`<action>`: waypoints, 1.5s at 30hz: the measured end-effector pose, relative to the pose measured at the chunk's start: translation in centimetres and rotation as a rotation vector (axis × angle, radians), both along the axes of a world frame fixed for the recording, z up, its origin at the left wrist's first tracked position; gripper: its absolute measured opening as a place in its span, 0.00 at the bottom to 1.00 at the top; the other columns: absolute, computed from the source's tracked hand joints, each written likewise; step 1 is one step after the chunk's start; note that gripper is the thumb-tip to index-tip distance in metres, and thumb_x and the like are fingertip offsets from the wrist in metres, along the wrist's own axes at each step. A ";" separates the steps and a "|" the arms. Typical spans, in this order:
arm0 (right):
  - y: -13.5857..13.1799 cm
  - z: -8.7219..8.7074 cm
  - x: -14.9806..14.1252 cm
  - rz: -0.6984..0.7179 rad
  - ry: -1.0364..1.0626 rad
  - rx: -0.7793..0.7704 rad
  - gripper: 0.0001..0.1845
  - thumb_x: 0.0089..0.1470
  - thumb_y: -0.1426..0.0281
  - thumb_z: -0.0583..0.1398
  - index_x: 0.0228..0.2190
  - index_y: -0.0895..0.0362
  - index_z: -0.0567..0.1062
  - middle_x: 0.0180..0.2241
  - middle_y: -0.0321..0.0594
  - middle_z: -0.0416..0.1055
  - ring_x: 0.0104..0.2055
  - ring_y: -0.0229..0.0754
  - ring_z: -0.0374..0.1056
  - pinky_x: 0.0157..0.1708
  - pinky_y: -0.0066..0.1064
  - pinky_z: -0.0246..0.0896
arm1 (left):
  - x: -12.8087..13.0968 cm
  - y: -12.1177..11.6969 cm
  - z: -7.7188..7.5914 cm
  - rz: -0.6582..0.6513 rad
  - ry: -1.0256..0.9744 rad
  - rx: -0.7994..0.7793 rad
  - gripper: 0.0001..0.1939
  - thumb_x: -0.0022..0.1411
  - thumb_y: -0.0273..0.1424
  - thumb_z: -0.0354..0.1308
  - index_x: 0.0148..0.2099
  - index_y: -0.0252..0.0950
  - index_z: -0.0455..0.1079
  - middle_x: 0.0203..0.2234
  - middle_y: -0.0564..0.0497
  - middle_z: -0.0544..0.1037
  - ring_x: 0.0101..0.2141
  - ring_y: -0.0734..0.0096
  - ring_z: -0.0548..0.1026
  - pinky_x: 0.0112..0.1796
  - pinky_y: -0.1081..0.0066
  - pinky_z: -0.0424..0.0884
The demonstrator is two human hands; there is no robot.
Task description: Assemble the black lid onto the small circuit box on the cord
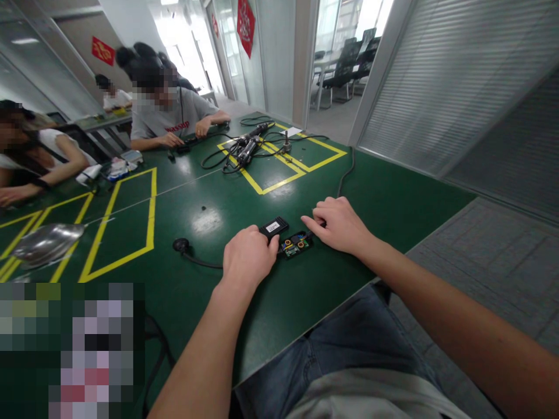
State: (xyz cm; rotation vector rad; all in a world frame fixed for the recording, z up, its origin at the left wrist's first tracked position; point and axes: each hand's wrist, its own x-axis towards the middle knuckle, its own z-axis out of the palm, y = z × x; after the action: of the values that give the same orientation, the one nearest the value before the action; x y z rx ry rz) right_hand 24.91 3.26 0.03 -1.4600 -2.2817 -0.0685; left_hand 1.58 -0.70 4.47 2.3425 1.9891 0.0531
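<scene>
An opened black plastic case with a circuit board (296, 244) lies on the table in front of me, with two copper-coloured coils and some coloured wires showing. My left hand (250, 253) is closed round its left end, thumb along the edge; the fingertips are hidden. Just behind it lies a black cover (274, 227) with a white label. At the case's right end, my right hand (340, 224) is closed on the black cable (346, 177), thumb stretched toward the case. From under my left hand another cable runs left to a black plug (180, 245).
The green table (414, 198) has yellow tape rectangles. Farther back lie black tools with tangled cords (248, 148) and a small upright metal part (286, 142). A shiny metal bowl (49, 243) sits left. A co-worker (168, 116) handles a black object across the table; another person sits left.
</scene>
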 end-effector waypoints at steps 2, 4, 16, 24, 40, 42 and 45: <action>0.0 0.0 0.1 -0.002 0.004 0.000 0.28 0.74 0.55 0.55 0.22 0.52 0.65 0.26 0.42 0.71 0.35 0.48 0.63 0.40 0.42 0.48 | 0.0 -0.1 0.1 -0.003 -0.010 0.001 0.24 0.80 0.43 0.53 0.41 0.36 0.87 0.42 0.40 0.83 0.42 0.51 0.84 0.42 0.59 0.77; 0.0 0.1 0.1 -0.005 0.008 -0.007 0.28 0.74 0.55 0.55 0.22 0.52 0.64 0.26 0.42 0.70 0.34 0.48 0.63 0.40 0.42 0.48 | 0.0 -0.1 0.3 -0.008 -0.027 0.001 0.25 0.81 0.43 0.52 0.41 0.37 0.87 0.42 0.41 0.84 0.42 0.51 0.84 0.42 0.59 0.77; 0.5 -0.3 0.0 -0.003 -0.057 -0.075 0.30 0.72 0.54 0.57 0.19 0.52 0.65 0.25 0.41 0.72 0.34 0.47 0.64 0.39 0.41 0.47 | 0.1 0.1 -0.1 0.034 0.000 -0.060 0.25 0.81 0.45 0.52 0.47 0.36 0.87 0.46 0.39 0.86 0.46 0.49 0.86 0.46 0.60 0.79; 0.7 -0.2 0.1 0.003 -0.042 -0.078 0.31 0.72 0.52 0.59 0.19 0.52 0.65 0.25 0.40 0.71 0.34 0.46 0.63 0.39 0.41 0.47 | 0.0 0.2 -0.5 0.036 -0.034 -0.035 0.22 0.81 0.45 0.55 0.42 0.37 0.84 0.46 0.41 0.84 0.48 0.51 0.84 0.46 0.61 0.79; 0.3 -0.1 -0.5 -0.046 -0.070 -0.077 0.26 0.75 0.58 0.55 0.24 0.53 0.71 0.29 0.43 0.75 0.37 0.49 0.66 0.39 0.41 0.46 | -1.0 0.9 -1.8 -0.118 -0.450 0.198 0.24 0.71 0.28 0.66 0.67 0.31 0.76 0.54 0.39 0.82 0.56 0.49 0.78 0.61 0.52 0.74; 0.3 -0.1 -0.6 -0.060 -0.080 -0.079 0.25 0.77 0.61 0.52 0.27 0.54 0.73 0.31 0.44 0.77 0.38 0.50 0.68 0.40 0.41 0.47 | -1.0 0.7 -1.8 -0.222 -0.511 0.194 0.23 0.69 0.30 0.67 0.65 0.33 0.78 0.52 0.42 0.82 0.54 0.52 0.78 0.59 0.53 0.75; 0.2 0.0 -0.6 -0.070 -0.090 -0.082 0.24 0.77 0.62 0.51 0.29 0.54 0.75 0.33 0.46 0.78 0.39 0.51 0.69 0.40 0.41 0.47 | -1.0 0.6 -1.7 -0.353 -0.500 0.089 0.19 0.67 0.32 0.68 0.60 0.39 0.82 0.47 0.45 0.83 0.49 0.53 0.78 0.56 0.53 0.77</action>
State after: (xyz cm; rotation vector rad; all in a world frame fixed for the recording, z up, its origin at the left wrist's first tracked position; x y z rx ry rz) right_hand 24.28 3.49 0.01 -1.6096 -2.3292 -0.0638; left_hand 0.56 -0.14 2.79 2.3842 1.3551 0.6459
